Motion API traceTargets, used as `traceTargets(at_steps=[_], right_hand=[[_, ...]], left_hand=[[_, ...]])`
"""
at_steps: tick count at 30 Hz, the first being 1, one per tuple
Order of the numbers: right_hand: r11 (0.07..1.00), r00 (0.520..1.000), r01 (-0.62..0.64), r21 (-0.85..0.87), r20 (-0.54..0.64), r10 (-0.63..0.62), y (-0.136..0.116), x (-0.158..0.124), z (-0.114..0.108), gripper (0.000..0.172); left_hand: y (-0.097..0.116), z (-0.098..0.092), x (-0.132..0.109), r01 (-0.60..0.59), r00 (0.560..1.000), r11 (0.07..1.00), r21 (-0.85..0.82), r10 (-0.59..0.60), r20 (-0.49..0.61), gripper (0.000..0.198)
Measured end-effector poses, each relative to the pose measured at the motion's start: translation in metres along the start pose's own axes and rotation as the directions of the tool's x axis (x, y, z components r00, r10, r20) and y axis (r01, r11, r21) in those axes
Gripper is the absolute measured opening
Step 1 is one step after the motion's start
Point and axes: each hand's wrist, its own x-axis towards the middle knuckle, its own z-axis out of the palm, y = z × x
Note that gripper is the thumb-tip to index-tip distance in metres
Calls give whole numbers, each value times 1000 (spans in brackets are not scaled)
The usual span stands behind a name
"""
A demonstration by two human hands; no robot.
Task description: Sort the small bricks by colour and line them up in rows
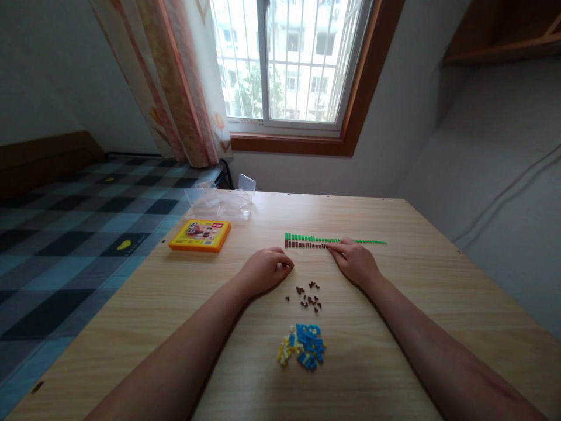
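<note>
Two rows of tiny building bricks cross the table: a long green row (324,240) and, just nearer to me, a shorter brown row (302,245). At the right end of the brown row, my right hand (356,263) has its fingertips pinched together on a small brown brick, mostly hidden by the fingers. My left hand (265,270) rests to the left with thumb and fingers closed in a pinch; whatever is in it is too small to tell. Between my hands and closer to me lie loose brown bricks (311,300). Nearer still is a pile of blue bricks (310,345) mixed with yellow bricks (284,352).
An orange-yellow box (200,235) with a printed top lies at the table's left. Behind it stand clear plastic containers (223,204). The wooden table (421,304) reaches toward a window wall. A checked bed (87,234) adjoins its left side.
</note>
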Motion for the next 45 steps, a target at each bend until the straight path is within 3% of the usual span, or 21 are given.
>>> traceTargets(at_steps=[34,41,45], right_hand=[[999,999,-51,-19,13,51,-8,-2,-2,31],[981,991,55,186,-128,-31,-2,0,1,33],[945,982,186,269,-87,-169,-16,-3,-2,30]], left_hand=[[2,-2,0,-7,1000,1000,4,7,-4,17],[3,2,-1,13,1000,999,44,-13,-1,18],[10,8,0,52,998,994,91,-50,-26,17]])
